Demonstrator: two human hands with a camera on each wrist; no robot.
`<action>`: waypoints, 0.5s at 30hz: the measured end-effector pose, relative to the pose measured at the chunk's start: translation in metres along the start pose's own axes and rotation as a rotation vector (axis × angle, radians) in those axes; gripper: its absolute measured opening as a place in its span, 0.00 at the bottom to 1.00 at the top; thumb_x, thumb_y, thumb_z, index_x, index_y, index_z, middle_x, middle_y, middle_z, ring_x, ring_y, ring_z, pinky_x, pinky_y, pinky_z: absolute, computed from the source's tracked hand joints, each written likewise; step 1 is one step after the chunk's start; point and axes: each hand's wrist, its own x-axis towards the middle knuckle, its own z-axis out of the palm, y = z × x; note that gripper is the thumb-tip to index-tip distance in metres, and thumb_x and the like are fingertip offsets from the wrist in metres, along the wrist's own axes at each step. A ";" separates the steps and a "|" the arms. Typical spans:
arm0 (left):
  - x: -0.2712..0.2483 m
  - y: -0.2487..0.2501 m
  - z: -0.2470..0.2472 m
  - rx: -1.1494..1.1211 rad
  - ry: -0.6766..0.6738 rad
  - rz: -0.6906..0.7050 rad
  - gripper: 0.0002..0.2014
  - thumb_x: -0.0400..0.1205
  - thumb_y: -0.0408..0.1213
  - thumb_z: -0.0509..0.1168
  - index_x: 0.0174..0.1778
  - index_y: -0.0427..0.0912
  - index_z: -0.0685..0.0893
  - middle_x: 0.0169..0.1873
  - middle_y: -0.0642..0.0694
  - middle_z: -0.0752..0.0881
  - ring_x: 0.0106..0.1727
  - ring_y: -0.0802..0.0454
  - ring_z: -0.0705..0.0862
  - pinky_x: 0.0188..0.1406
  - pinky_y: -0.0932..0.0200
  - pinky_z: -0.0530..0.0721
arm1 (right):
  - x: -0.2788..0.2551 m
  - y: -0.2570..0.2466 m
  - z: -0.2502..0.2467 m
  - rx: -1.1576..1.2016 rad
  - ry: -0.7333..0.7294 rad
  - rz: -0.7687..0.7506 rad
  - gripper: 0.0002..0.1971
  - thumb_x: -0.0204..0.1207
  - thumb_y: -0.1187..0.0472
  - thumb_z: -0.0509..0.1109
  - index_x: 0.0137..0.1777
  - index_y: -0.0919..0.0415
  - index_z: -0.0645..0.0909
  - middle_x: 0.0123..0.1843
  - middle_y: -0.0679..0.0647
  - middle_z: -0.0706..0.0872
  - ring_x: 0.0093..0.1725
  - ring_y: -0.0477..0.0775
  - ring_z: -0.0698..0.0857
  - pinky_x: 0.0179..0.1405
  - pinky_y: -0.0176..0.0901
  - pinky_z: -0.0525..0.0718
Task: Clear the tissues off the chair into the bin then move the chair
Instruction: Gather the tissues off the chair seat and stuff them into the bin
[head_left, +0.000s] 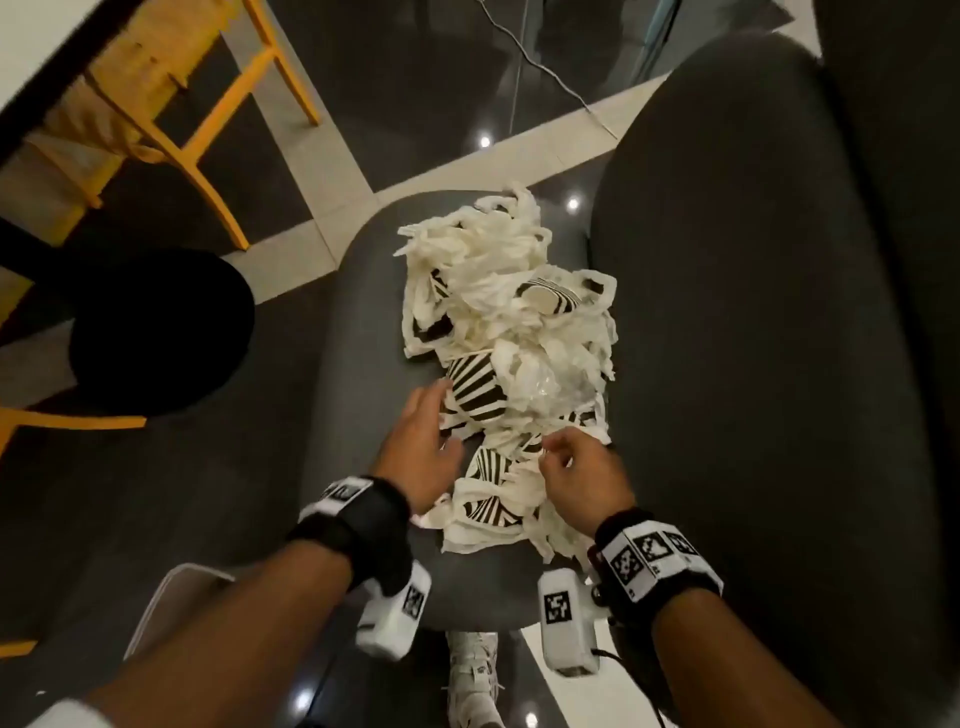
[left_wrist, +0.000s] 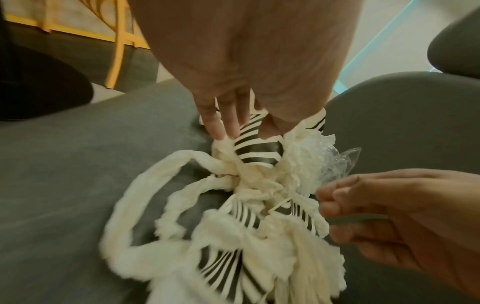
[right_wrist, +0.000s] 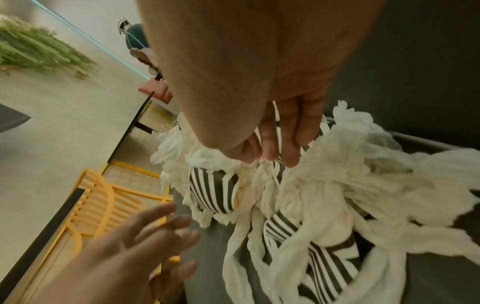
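A heap of white tissues (head_left: 498, 291) mixed with black-and-white striped paper cups (head_left: 475, 387) lies on the grey chair seat (head_left: 358, 322); the chair's backrest (head_left: 753, 312) rises on the right. My left hand (head_left: 441, 410) reaches in from the left with straight, spread fingers, its tips at a striped cup (left_wrist: 255, 152). My right hand (head_left: 553, 457) hovers low over the near end of the heap, fingers curled, thumb and fingertips pinching tissue (right_wrist: 259, 164). Crumpled clear plastic (left_wrist: 335, 162) sits among the tissues.
A black round object (head_left: 156, 332) stands left of the chair, beside a yellow wooden chair (head_left: 208, 119). A pale-rimmed thing (head_left: 171, 587) shows under my left forearm. A cable (head_left: 545, 67) runs over the dark tiled floor. My white shoe (head_left: 472, 670) is below the seat edge.
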 end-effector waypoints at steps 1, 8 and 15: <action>0.015 0.004 0.007 0.008 0.052 0.032 0.33 0.80 0.29 0.65 0.82 0.47 0.65 0.76 0.47 0.68 0.70 0.54 0.75 0.74 0.58 0.74 | 0.006 0.006 -0.002 -0.050 0.028 0.019 0.12 0.80 0.57 0.66 0.61 0.53 0.85 0.60 0.50 0.88 0.61 0.54 0.86 0.63 0.47 0.83; 0.053 -0.006 0.034 0.130 0.004 -0.051 0.29 0.77 0.34 0.71 0.75 0.49 0.71 0.79 0.43 0.60 0.81 0.42 0.63 0.81 0.54 0.64 | 0.034 0.020 0.001 -0.295 -0.005 -0.022 0.25 0.80 0.66 0.64 0.77 0.52 0.74 0.78 0.53 0.75 0.77 0.60 0.70 0.77 0.54 0.73; 0.024 -0.032 0.007 -0.046 0.106 -0.009 0.08 0.78 0.33 0.71 0.46 0.45 0.78 0.64 0.51 0.72 0.66 0.53 0.76 0.67 0.52 0.80 | 0.056 0.016 0.012 -0.424 -0.041 0.115 0.44 0.70 0.37 0.72 0.81 0.60 0.63 0.74 0.58 0.80 0.75 0.64 0.76 0.76 0.61 0.70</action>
